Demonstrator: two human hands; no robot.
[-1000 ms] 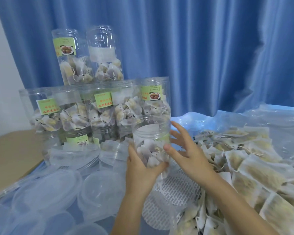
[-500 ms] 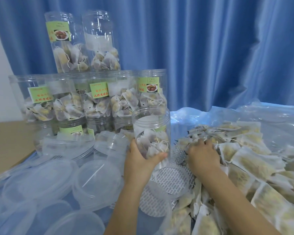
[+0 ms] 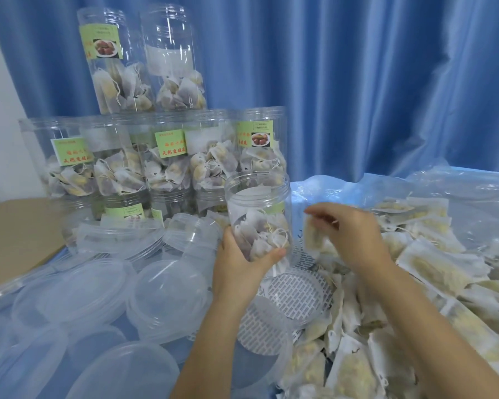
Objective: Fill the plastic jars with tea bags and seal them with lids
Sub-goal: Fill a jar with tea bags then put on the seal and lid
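Observation:
An open clear plastic jar [image 3: 258, 208], partly filled with tea bags, stands upright in the middle, and my left hand [image 3: 239, 272] grips its lower part. Just right of the jar, my right hand [image 3: 347, 231] pinches one tea bag [image 3: 313, 236], lifted above the heap. That big heap of loose tea bags [image 3: 421, 283] lies on clear plastic sheeting at the right. Clear lids [image 3: 84, 292] are scattered at the left front. White liner discs [image 3: 294, 292] with printed dashes lie under my left wrist.
Filled, labelled jars [image 3: 162, 165] are stacked in tiers at the back left, two more [image 3: 144, 59] on top. A blue curtain [image 3: 357, 82] hangs behind. Brown cardboard [image 3: 15, 234] lies at the far left.
My right hand reached into the heap, then rose back toward the jar with a tea bag pinched in its fingers. My left hand has kept hold of the jar.

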